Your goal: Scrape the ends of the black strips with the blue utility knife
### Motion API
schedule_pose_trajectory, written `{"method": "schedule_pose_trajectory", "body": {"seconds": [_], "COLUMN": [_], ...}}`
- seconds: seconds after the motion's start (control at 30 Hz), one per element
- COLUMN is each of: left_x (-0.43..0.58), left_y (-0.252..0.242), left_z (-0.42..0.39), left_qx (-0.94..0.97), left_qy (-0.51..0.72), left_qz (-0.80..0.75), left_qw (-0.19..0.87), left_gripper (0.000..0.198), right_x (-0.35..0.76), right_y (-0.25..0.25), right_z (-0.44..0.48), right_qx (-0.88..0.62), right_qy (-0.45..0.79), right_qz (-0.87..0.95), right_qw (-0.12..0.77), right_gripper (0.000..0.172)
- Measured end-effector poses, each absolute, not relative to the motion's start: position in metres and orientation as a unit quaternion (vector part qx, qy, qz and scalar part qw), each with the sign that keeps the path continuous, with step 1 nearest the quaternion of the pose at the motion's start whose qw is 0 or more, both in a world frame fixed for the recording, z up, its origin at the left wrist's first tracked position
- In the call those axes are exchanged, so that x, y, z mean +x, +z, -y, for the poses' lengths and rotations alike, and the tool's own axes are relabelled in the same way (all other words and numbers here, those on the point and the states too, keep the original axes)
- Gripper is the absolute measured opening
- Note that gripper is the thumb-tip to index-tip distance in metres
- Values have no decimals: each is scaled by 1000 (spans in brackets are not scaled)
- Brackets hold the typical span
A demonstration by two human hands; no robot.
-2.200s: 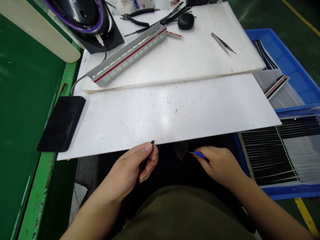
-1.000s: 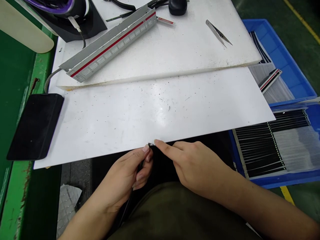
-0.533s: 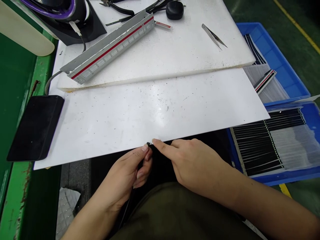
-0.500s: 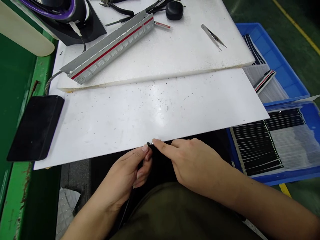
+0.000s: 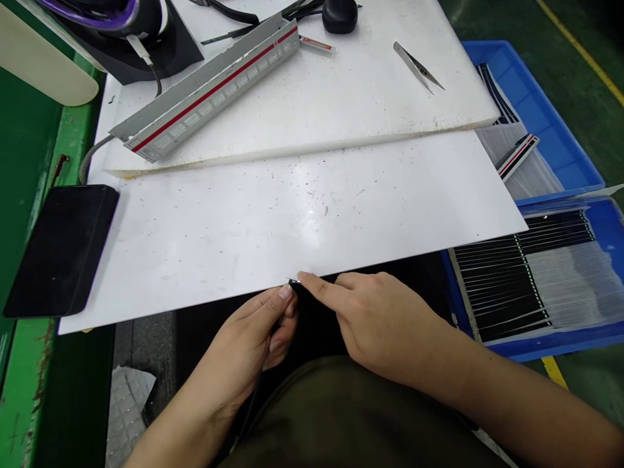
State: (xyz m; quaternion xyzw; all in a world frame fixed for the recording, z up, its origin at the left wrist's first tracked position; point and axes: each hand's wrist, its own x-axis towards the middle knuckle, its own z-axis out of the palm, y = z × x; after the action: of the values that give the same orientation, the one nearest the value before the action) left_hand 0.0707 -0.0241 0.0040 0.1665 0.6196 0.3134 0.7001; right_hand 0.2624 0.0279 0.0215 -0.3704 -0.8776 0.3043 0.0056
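At the front edge of the white board [image 5: 273,227], my left hand [image 5: 258,331] pinches a long thin black strip [image 5: 252,406] between thumb and fingers. Its upper end pokes out just past the thumb, and the rest hangs down toward my lap. My right hand [image 5: 375,312] is closed with the index finger stretched along a thin pointed metal blade [image 5: 295,281]. Only the blade's tip shows, against the end of the strip; its handle is hidden inside the hand. Both hands meet at that end.
On the raised white slab lie a grey train-car shell [image 5: 209,94], tweezers [image 5: 418,67], a black case [image 5: 340,16] and pliers [image 5: 234,12]. A black phone-like slab [image 5: 61,250] rests at left. Blue bins [image 5: 536,351] with black strips stand at right.
My hands have hardly moved; the blade tip now reaches slightly further left across the end of the strip. The view has shifted a little.
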Motion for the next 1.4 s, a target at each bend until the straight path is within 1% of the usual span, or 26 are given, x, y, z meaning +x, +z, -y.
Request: {"method": "schedule_pose_trajectory", "body": {"seconds": [0.27, 0.47, 0.7, 1.2, 1.4], "left_x": [71, 69, 69, 69, 70], "left_y": [7, 5, 5, 5, 6], "left_z": [23, 22, 22, 21, 21], "left_qx": [155, 158, 155, 156, 169], "left_qy": [309, 306, 301, 298, 300], "left_qz": [-621, -616, -620, -630, -630], "left_qw": [703, 708, 708, 700, 696], "left_gripper": [41, 40, 41, 40, 39], "right_x": [264, 265, 264, 263, 265], "right_y": [19, 22, 25, 21, 18], "right_z": [-29, -31, -35, -30, -28], "right_qx": [-371, -367, -362, -366, -367], "right_qy": [299, 350, 366, 292, 286], "right_qz": [879, 862, 857, 884, 885], "right_qw": [6, 10, 14, -7, 6], "right_gripper": [65, 66, 65, 64, 63]}}
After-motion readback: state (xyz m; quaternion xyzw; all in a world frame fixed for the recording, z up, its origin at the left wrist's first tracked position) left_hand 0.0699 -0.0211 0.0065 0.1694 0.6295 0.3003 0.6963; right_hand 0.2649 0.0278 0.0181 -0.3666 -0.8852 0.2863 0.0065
